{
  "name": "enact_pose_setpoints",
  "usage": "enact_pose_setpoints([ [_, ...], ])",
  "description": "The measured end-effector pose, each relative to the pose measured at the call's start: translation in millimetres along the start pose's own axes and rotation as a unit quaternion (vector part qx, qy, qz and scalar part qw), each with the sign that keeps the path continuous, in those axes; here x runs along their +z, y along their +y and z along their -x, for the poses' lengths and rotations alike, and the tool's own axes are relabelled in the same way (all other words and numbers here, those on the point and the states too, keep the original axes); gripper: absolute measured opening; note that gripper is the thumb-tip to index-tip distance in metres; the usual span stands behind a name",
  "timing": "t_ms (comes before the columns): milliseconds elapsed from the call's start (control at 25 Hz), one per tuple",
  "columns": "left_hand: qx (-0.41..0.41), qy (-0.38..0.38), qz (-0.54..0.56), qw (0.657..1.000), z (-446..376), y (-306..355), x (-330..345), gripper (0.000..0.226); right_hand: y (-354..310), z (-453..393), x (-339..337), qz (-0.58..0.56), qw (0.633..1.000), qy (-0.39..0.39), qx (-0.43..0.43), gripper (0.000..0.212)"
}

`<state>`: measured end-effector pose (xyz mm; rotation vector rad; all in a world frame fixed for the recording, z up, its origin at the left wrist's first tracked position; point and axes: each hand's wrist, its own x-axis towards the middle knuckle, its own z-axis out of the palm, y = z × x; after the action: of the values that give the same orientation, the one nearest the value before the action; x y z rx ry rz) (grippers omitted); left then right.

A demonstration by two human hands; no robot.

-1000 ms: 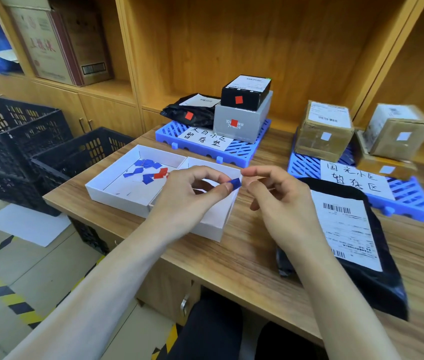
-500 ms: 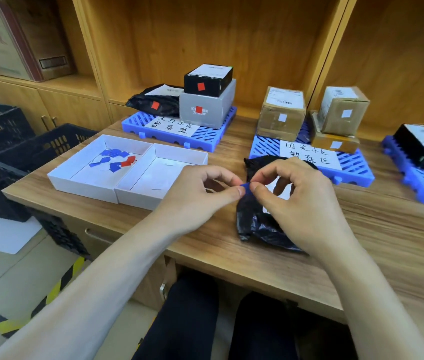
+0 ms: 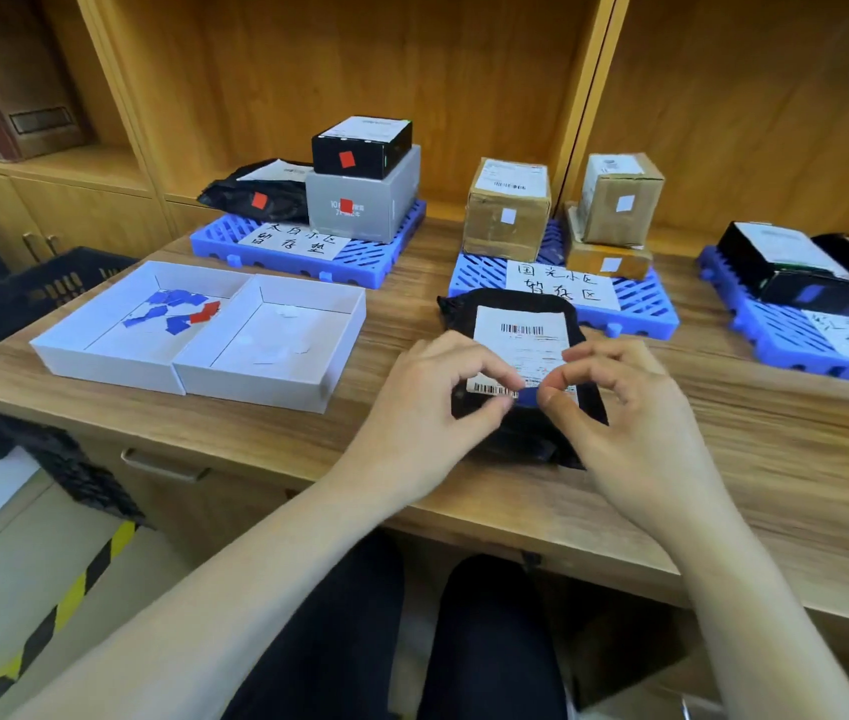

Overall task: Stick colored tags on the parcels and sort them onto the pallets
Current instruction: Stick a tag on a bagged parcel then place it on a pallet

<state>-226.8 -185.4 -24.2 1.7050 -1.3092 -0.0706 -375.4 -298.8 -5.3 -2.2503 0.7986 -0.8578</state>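
Hands meet above a black parcel bag (image 3: 516,439) lying on the wooden bench (image 3: 775,459), close to its front edge. The left hand (image 3: 427,402) and right hand (image 3: 630,407) each pinch a small blue tag (image 3: 527,396) between thumb and forefinger, with the other fingers loosely curled. The tag sits at the lower edge of the bag's white shipping label (image 3: 521,350).

To the left, a white two-part tray (image 3: 116,363) holds loose blue and red tags (image 3: 178,310) in its left half. Behind it, a blue pallet (image 3: 360,257) carries a black bag, a grey box and a black box on top, each marked with a red tag. Just behind the bag on the bench, a second blue pallet (image 3: 640,309) holds three cardboard boxes (image 3: 508,210) with white tags. A third blue pallet (image 3: 786,335) at far right carries dark parcels, one with a blue tag. Each pallet bears a handwritten paper sign.
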Motion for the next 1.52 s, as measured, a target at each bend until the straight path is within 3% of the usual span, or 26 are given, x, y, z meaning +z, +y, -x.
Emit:
enact_pose_setpoints([
  [160, 0.058, -0.011, -0.13, 0.99, 5.2, -12.5, 13.8, 0.038, 21.1, 12.8, 4.5, 0.051, 0.999, -0.006, 0.003, 0.016],
  [320, 0.098, -0.025, -0.189, 0.977, 5.8, -29.1, 20.2, 0.035, 33.2, 19.2, 17.8, 0.086, 0.996, -0.004, -0.025, 0.014],
  [640, 0.07, -0.038, -0.151, 0.985, 6.9, -42.8, 25.3, 0.051, 39.8, 23.1, 46.0, 0.074, 0.993, 0.093, -0.014, 0.007],
  [1000, 0.056, -0.03, -0.113, 0.992, 6.9, -50.8, 28.2, 0.053, 38.5, 22.4, 60.1, 0.179, 0.971, 0.157, -0.016, 0.016],
  [1160, 0.063, -0.021, -0.111, 0.992, 6.5, -54.0, 28.8, 0.05, 35.9, 21.7, 60.2, 0.205, 0.963, 0.175, -0.011, 0.024],
  [1360, 0.052, -0.021, -0.103, 0.993, 7.4, -53.6, 28.1, 0.05, 32.2, 21.6, 56.1, 0.16, 0.971, 0.175, -0.009, 0.035],
  [1520, 0.04, -0.028, -0.101, 0.994, 8.8, -50.9, 27.4, 0.05, 32.3, 20.2, 51.3, 0.159, 0.972, 0.172, 0.01, 0.029],
])
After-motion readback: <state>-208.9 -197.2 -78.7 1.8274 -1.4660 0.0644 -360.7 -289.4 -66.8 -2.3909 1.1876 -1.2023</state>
